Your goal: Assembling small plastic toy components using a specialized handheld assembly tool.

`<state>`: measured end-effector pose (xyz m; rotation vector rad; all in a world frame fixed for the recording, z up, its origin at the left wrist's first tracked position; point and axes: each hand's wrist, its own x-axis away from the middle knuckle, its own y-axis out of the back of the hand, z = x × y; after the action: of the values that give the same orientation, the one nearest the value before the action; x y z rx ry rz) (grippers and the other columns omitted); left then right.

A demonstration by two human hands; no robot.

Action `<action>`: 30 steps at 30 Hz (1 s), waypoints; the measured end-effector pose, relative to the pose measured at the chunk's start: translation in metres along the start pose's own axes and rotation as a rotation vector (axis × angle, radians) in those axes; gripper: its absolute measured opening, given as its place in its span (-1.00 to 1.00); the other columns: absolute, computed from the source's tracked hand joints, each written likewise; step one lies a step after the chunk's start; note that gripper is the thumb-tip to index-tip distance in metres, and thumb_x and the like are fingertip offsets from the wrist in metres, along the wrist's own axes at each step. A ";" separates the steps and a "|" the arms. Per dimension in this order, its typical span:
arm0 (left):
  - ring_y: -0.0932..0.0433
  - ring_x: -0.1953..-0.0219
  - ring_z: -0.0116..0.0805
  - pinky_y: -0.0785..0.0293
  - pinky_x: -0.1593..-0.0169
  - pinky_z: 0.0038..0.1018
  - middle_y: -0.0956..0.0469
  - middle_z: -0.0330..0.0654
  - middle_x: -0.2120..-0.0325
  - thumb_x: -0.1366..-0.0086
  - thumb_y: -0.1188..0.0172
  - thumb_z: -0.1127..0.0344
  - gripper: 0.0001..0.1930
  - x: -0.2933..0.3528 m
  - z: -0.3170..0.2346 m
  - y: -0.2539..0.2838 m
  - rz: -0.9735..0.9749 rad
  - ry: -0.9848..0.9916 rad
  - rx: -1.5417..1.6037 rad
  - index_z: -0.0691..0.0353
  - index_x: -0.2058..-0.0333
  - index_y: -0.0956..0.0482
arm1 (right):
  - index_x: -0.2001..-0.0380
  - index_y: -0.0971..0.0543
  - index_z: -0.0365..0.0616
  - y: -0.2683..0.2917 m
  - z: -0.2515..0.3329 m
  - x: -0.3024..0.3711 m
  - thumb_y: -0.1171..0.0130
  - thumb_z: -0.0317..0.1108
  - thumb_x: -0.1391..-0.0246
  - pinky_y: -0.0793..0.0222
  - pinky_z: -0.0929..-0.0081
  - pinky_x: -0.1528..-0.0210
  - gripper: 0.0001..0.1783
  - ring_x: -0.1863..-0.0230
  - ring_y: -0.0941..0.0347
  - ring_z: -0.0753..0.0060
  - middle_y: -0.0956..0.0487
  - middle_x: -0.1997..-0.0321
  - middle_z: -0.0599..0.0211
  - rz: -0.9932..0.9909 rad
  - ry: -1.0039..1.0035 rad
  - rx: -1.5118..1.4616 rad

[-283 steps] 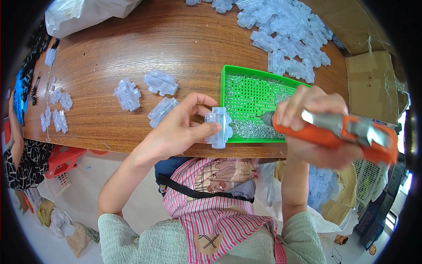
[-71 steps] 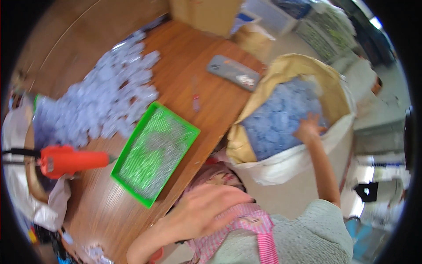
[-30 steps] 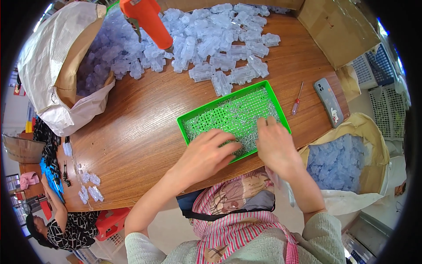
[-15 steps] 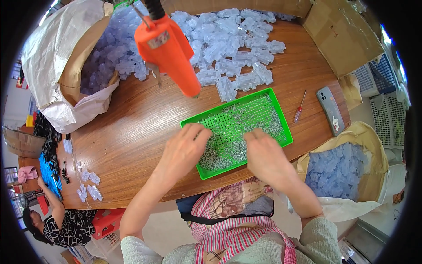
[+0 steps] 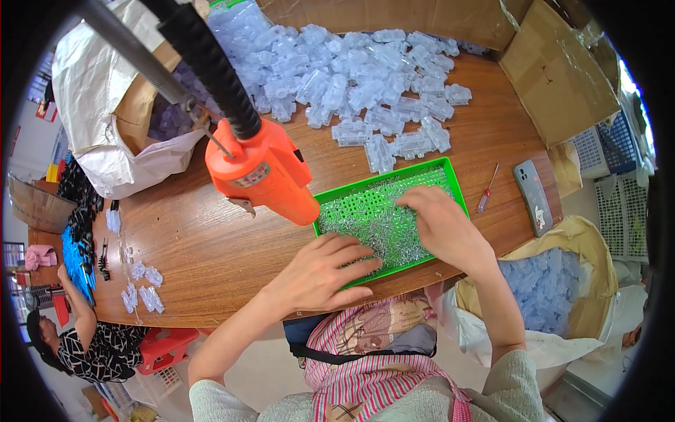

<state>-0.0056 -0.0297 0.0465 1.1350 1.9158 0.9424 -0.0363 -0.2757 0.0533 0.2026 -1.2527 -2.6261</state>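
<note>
A green perforated tray (image 5: 455,184) stands near the front edge of the table, with many small silver screws (image 5: 373,218) spread over its bottom. My left hand (image 5: 325,273) lies over the tray's near left side, its fingers apart and holding nothing I can see. Above the right half of the tray is my right hand (image 5: 450,228), with fingers loosely stretched and slightly bent, tips at the screws. An orange electric screwdriver (image 5: 264,172) hangs from a spring and black cable, its lower end by the tray's far left corner.
Clear plastic housings (image 5: 351,77) are heaped at the back. A white sack (image 5: 91,119) stands left, and another sack (image 5: 467,295) of clear parts is at right. A small screwdriver (image 5: 488,188) and a phone (image 5: 533,198) lie right. A person (image 5: 91,348) sits at far left.
My left hand has opened and moved toward the tray's near edge. My right hand has shifted farther over the tray. The screws lie more spread out; the hanging screwdriver appears lower in view.
</note>
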 end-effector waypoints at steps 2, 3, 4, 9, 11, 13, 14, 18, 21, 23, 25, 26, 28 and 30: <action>-0.45 0.02 -0.19 -0.33 -0.08 -0.26 -0.51 -0.19 0.15 -0.26 -0.10 -0.05 -0.59 0.002 0.003 -0.002 -0.004 -0.002 -0.043 0.15 0.12 -0.55 | 0.15 -0.53 -0.22 0.003 0.006 0.000 0.10 -0.63 0.06 -0.32 0.16 -0.08 -0.63 -0.01 -0.41 -0.06 -0.52 0.12 0.01 -0.008 -0.065 -0.013; -0.45 0.01 -0.18 -0.32 -0.10 -0.24 -0.51 -0.17 0.14 -0.24 -0.12 -0.05 -0.59 0.005 0.007 -0.001 0.034 0.057 -0.071 0.16 0.13 -0.55 | 0.16 -0.53 -0.25 0.002 0.015 0.001 0.09 -0.61 0.05 -0.32 0.16 -0.10 -0.64 -0.02 -0.41 -0.05 -0.52 0.12 0.00 0.145 -0.071 -0.102; -0.44 0.00 -0.16 -0.31 -0.12 -0.22 -0.50 -0.14 0.13 -0.23 -0.14 -0.05 -0.58 0.006 0.010 0.001 0.072 0.110 -0.093 0.17 0.13 -0.55 | 0.15 -0.53 -0.26 -0.003 0.018 0.004 0.09 -0.61 0.04 -0.31 0.17 -0.10 -0.65 -0.02 -0.40 -0.05 -0.52 0.12 0.00 0.237 -0.005 -0.123; -0.51 0.12 -0.22 -0.47 0.08 -0.38 -0.51 -0.19 0.24 -0.15 -0.27 0.23 -0.78 0.006 0.023 0.004 -0.049 0.153 -0.311 0.17 0.29 -0.52 | 0.19 -0.54 -0.27 -0.005 0.002 -0.012 0.12 -0.64 0.04 -0.31 0.19 -0.12 -0.65 -0.03 -0.40 -0.05 -0.51 0.11 0.01 -0.070 -0.022 0.007; -0.50 0.11 -0.22 -0.47 0.07 -0.36 -0.51 -0.18 0.23 -0.16 -0.26 0.23 -0.79 -0.001 0.017 0.001 -0.071 0.058 -0.153 0.17 0.28 -0.53 | 0.19 -0.54 -0.27 -0.006 0.007 -0.009 0.12 -0.64 0.05 -0.31 0.18 -0.11 -0.65 -0.02 -0.40 -0.06 -0.50 0.11 0.01 -0.037 -0.005 -0.018; -0.50 0.10 -0.21 -0.45 0.05 -0.34 -0.51 -0.17 0.22 -0.17 -0.24 0.19 -0.78 -0.006 0.013 -0.004 -0.078 -0.028 -0.049 0.16 0.27 -0.54 | 0.20 -0.54 -0.24 -0.007 0.014 -0.005 0.10 -0.64 0.07 -0.32 0.17 -0.09 -0.66 0.00 -0.41 -0.05 -0.49 0.12 0.01 0.221 -0.035 -0.143; -0.49 0.10 -0.20 -0.43 0.03 -0.32 -0.51 -0.17 0.22 -0.19 -0.23 0.15 -0.76 -0.007 0.012 -0.007 -0.012 -0.061 -0.019 0.16 0.26 -0.54 | 0.21 -0.54 -0.25 -0.007 0.019 -0.005 0.09 -0.63 0.07 -0.31 0.17 -0.09 -0.66 0.00 -0.40 -0.05 -0.49 0.13 0.01 0.272 -0.047 -0.127; -0.48 0.09 -0.17 -0.40 -0.01 -0.27 -0.50 -0.14 0.23 -0.20 -0.21 0.02 -0.67 -0.002 0.026 0.003 0.038 -0.033 -0.108 0.19 0.30 -0.54 | 0.15 -0.52 -0.25 -0.003 -0.002 -0.010 0.08 -0.63 0.05 -0.31 0.18 -0.08 -0.65 0.00 -0.39 -0.05 -0.49 0.14 0.02 -0.129 -0.014 0.066; -0.48 0.10 -0.18 -0.42 0.00 -0.30 -0.51 -0.16 0.24 -0.16 -0.25 0.09 -0.69 0.009 0.045 0.005 -0.045 0.083 -0.280 0.23 0.34 -0.51 | 0.12 -0.51 -0.25 -0.001 0.009 -0.006 0.10 -0.64 0.03 -0.32 0.18 -0.08 -0.63 0.01 -0.40 -0.05 -0.49 0.11 0.03 -0.012 -0.039 0.009; -0.47 0.08 -0.19 -0.43 0.00 -0.31 -0.50 -0.18 0.22 -0.14 -0.27 0.12 -0.70 0.004 0.045 0.005 -0.042 0.079 -0.276 0.21 0.27 -0.53 | 0.12 -0.50 -0.26 -0.007 0.019 -0.001 0.12 -0.65 0.03 -0.33 0.19 -0.08 -0.62 0.00 -0.42 -0.04 -0.49 0.10 0.02 0.276 -0.035 -0.158; -0.47 0.03 -0.19 -0.42 -0.04 -0.30 -0.50 -0.18 0.15 -0.17 -0.24 0.09 -0.66 -0.009 0.037 0.003 -0.053 -0.083 -0.106 0.16 0.16 -0.54 | 0.12 -0.50 -0.26 -0.008 0.012 -0.004 0.13 -0.66 0.03 -0.33 0.19 -0.07 -0.62 0.00 -0.42 -0.04 -0.49 0.10 0.02 0.162 -0.028 -0.113; -0.45 -0.02 -0.18 -0.40 -0.10 -0.28 -0.49 -0.17 0.06 -0.20 -0.21 0.05 -0.61 -0.014 0.032 0.003 -0.003 -0.103 -0.067 0.11 0.07 -0.53 | 0.12 -0.50 -0.27 -0.011 0.006 -0.007 0.13 -0.67 0.04 -0.33 0.20 -0.07 -0.62 0.00 -0.42 -0.04 -0.49 0.10 0.02 0.052 -0.019 -0.077; -0.45 -0.04 -0.17 -0.38 -0.12 -0.27 -0.48 -0.15 0.03 -0.20 -0.20 0.02 -0.60 -0.018 0.032 -0.001 -0.003 -0.070 -0.121 0.11 0.06 -0.53 | 0.13 -0.50 -0.27 -0.009 -0.004 -0.012 0.13 -0.69 0.05 -0.33 0.20 -0.07 -0.61 0.00 -0.42 -0.04 -0.49 0.09 0.01 -0.125 0.019 -0.024; -0.44 -0.08 -0.15 -0.38 -0.13 -0.27 -0.47 -0.11 -0.01 -0.18 -0.21 0.00 -0.56 -0.019 0.037 0.001 -0.018 0.015 -0.233 0.16 0.06 -0.53 | 0.12 -0.50 -0.27 -0.001 -0.001 -0.012 0.12 -0.70 0.06 -0.33 0.21 -0.08 -0.59 0.00 -0.41 -0.04 -0.48 0.08 0.01 -0.187 -0.079 -0.013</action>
<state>0.0331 -0.0379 0.0328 0.9751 1.7703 1.1339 -0.0246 -0.2721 0.0521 0.2259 -1.2990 -2.8252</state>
